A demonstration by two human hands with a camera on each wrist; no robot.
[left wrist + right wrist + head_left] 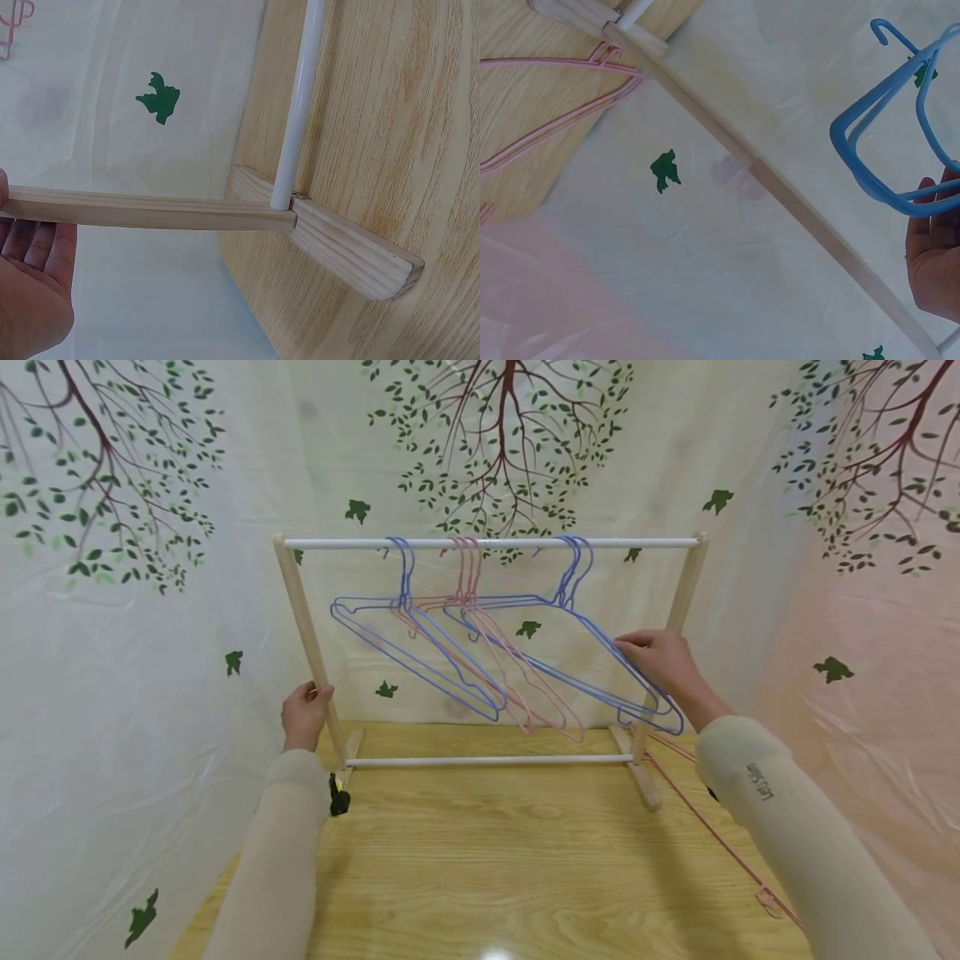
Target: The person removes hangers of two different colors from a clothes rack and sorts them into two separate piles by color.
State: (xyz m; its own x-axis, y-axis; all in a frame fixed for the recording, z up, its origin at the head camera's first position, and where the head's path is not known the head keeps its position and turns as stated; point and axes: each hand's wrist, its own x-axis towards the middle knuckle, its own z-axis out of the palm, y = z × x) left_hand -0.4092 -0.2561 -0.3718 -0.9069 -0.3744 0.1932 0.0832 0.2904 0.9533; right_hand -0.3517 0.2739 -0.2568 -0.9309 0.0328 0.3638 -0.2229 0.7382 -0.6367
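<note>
My left hand (pixel 304 714) grips the left wooden post (pixel 300 610) of a small clothes rack, its fingers behind the post in the left wrist view. At the right end, my right hand (pixel 663 660) pinches the sloping arm of a blue clothes hanger (pixel 844 135). That hanger hangs in a blue group by the right side of the white top rail (pixel 337 544). Pink hangers (pixel 470 585) hang around the middle of the rail, and more blue hangers (pixel 406 585) hang left of them. Their lower bars overlap from the head view.
Pink hangers (pixel 705 821) lie on the wood-grain table (pixel 480 852) beside the rack's right foot (pixel 647 787). A white lower rail (pixel 487 761) joins the two feet. Behind stands a pale sheet printed with trees and green leaf shapes (pixel 528 629).
</note>
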